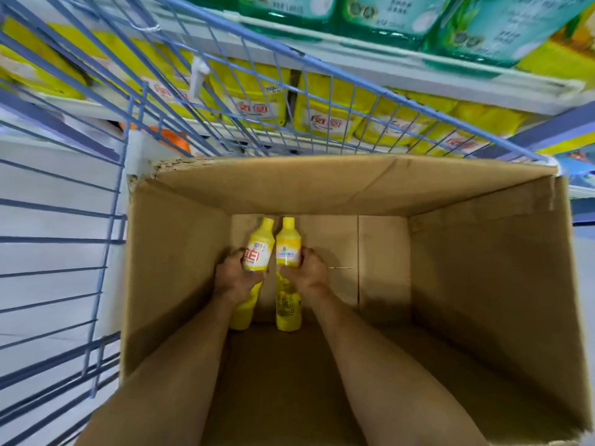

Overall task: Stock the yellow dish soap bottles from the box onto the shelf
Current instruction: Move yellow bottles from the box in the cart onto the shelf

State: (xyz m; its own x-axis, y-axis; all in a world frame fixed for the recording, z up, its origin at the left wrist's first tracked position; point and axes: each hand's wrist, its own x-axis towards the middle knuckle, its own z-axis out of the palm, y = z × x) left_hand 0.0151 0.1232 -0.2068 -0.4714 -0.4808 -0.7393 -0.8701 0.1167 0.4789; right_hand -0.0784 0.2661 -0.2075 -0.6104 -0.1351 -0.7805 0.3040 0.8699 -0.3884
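Gripping one bottle each, the left hand point(236, 278) curls round the left yellow dish soap bottle point(257, 252) and the right hand point(307, 273) round the right yellow dish soap bottle point(288, 249). Both bottles sit side by side, nearly touching, deep inside the cardboard box point(483, 284), caps pointing away. The box stands in a blue wire cart point(128, 136) on a pale floor point(48, 194). Beyond the cart, a white shelf point(418, 72) carries yellow pouches point(257, 94) below and teal packs point(386, 14) above.
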